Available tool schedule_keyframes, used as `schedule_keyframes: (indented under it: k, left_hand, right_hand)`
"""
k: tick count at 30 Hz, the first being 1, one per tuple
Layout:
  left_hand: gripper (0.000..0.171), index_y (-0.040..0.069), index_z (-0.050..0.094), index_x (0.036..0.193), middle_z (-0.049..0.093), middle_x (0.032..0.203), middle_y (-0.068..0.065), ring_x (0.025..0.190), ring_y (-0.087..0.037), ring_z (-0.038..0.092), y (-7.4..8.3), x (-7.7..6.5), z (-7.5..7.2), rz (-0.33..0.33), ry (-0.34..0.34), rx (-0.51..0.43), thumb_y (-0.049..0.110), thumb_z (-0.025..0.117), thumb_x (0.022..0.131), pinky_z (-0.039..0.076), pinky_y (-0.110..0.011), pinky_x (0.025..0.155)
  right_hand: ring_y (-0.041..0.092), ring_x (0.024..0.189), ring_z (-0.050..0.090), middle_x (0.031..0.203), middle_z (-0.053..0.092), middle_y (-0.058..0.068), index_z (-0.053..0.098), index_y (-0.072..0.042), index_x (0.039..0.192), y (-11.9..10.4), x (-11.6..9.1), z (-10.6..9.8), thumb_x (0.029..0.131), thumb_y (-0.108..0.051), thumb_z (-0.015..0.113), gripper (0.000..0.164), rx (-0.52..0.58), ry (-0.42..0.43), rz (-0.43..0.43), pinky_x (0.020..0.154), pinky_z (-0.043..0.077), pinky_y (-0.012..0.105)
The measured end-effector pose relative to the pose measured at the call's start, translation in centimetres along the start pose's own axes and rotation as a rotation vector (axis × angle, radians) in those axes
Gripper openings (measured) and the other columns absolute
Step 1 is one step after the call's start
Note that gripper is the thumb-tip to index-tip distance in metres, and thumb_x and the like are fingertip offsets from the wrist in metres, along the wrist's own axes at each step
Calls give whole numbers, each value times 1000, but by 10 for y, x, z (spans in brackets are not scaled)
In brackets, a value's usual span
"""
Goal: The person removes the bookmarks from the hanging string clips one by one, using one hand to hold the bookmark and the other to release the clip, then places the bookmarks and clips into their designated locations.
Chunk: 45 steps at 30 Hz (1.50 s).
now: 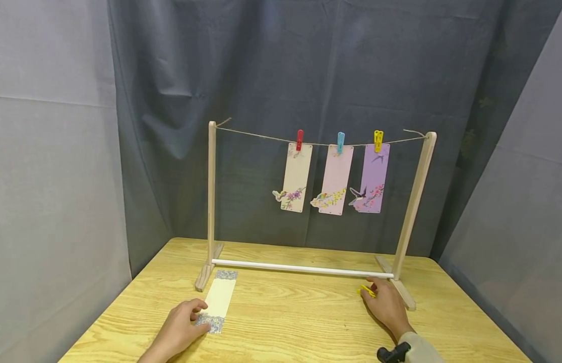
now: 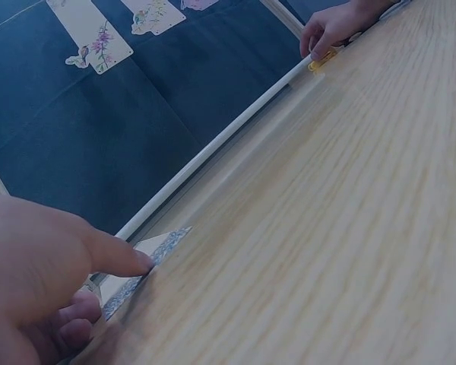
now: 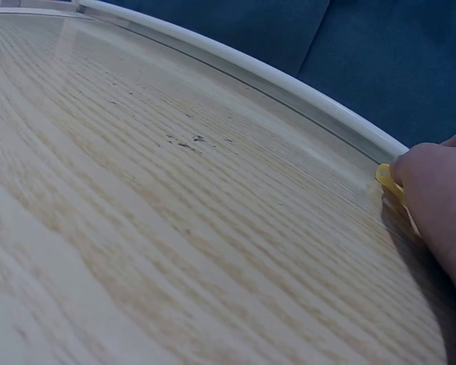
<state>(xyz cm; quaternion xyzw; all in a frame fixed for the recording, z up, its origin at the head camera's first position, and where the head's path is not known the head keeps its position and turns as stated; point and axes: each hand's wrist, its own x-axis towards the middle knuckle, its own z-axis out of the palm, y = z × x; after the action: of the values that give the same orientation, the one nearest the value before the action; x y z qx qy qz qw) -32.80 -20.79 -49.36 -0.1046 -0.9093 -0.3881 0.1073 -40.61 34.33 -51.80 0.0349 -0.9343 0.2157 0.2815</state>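
Note:
A cream card (image 1: 220, 296) with blue patterned bands at both ends lies flat on the table at the left. My left hand (image 1: 180, 325) rests at its lower left; in the left wrist view, the thumb touches the blue band (image 2: 167, 245), with the other fingers loosely bent beside it. Over at the right, my right hand (image 1: 389, 305) pinches a small yellow clothespin (image 1: 366, 291) near the tabletop, beside the rack's white bar (image 1: 303, 268). Part of the clothespin (image 3: 387, 179) is hidden by the fingers in the right wrist view.
A wooden rack with a left post (image 1: 211, 191) and right post (image 1: 416, 201) carries a string. From it hang a cream card (image 1: 296, 171), a pink card (image 1: 337, 174) and a purple card (image 1: 374, 169), held by red, blue and yellow clothespins. Dark curtain (image 1: 262, 60) stands behind.

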Motion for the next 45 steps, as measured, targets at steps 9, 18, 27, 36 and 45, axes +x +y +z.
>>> schedule_keyframes:
  k: [9, 18, 27, 36, 45]
  left_hand:
    - [43, 6, 71, 114, 67, 109, -9, 91, -23, 65, 0, 1, 1, 13, 20, -4, 15, 91, 78, 56, -45, 77]
    - [40, 5, 71, 114, 66, 113, -10, 93, -26, 67, 1, 0, 3, 38, 78, -23, 15, 90, 80, 57, -47, 76]
    - [38, 7, 71, 114, 66, 116, -9, 96, -26, 66, 3, -1, 5, 25, 79, -51, 15, 89, 82, 58, -47, 77]
    - [38, 5, 71, 116, 67, 115, -9, 97, -25, 64, 5, 1, 7, 54, 71, -70, 14, 88, 83, 56, -46, 78]
    - [38, 5, 70, 120, 68, 113, -9, 96, -24, 65, 9, 7, 3, 76, 87, -68, 9, 85, 85, 55, -46, 83]
  right_hand:
    - [29, 86, 62, 94, 66, 7, 70, -2, 123, -1, 1, 0, 91, -24, 79, 40, 10, 13, -10, 75, 50, 52]
    - [31, 89, 64, 95, 67, 9, 72, -4, 121, -3, -2, 1, 90, -24, 80, 38, 17, 44, -15, 76, 51, 53]
    - [37, 97, 65, 108, 66, 16, 71, -4, 123, -1, -5, 2, 92, -23, 79, 38, 31, 51, -21, 81, 52, 57]
    - [37, 94, 65, 107, 66, 15, 71, -3, 123, 1, -7, -1, 92, -22, 79, 37, 44, 62, -23, 78, 53, 57]
    - [41, 100, 64, 111, 66, 17, 70, -4, 126, 0, -3, -2, 95, -23, 77, 36, 93, 67, -12, 84, 50, 60]
